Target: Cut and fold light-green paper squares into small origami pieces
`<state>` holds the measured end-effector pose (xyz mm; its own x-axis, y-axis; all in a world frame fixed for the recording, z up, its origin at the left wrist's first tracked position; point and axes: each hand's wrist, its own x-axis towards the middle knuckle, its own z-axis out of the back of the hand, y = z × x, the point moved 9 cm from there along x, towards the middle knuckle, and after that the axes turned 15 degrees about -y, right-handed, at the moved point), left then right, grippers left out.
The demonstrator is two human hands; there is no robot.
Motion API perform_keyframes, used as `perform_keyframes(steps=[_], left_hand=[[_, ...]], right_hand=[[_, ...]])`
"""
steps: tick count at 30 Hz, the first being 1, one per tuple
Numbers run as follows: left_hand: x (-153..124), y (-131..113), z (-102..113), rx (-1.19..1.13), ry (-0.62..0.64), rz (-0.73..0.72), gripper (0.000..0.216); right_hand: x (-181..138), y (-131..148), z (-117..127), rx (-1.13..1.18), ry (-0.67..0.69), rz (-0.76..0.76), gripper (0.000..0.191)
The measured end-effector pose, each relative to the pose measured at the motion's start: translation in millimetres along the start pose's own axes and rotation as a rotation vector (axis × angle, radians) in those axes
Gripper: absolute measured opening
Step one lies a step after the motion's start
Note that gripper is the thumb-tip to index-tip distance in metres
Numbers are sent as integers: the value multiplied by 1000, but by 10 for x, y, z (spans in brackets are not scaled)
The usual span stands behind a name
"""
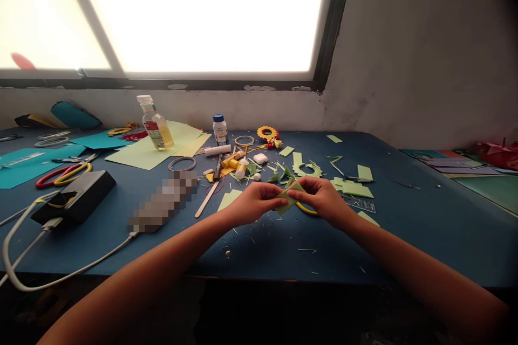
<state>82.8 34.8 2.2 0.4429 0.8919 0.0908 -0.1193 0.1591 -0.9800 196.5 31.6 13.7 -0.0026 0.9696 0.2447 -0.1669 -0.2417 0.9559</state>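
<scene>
A small piece of light green paper [286,205] is held up between my two hands over the front middle of the table. My left hand [259,202] pinches its left side between thumb and fingers. On the opposite edge, my right hand [319,198] grips the paper the same way. Just behind the hands lie a green paper ring with a jagged edge [307,170], several folded green pieces [274,177] and thin offcuts. Flat green rectangles [356,189] lie to the right of my right hand, partly over a clear plastic stencil [366,204].
On the blue table [421,226], a bottle of yellowish liquid [157,132] and a white bottle with blue cap [220,130] stand toward the back. Red-and-yellow-handled scissors [67,175], a black box with cables [76,199] and a wooden stick [206,199] lie leftward.
</scene>
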Motion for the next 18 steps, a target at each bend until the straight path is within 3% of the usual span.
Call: perform_keyframes(steps=[18], left_hand=[[2,-43,14,93,-37,-24,34]], right_hand=[[23,-36,59,67,-76,-47,32]])
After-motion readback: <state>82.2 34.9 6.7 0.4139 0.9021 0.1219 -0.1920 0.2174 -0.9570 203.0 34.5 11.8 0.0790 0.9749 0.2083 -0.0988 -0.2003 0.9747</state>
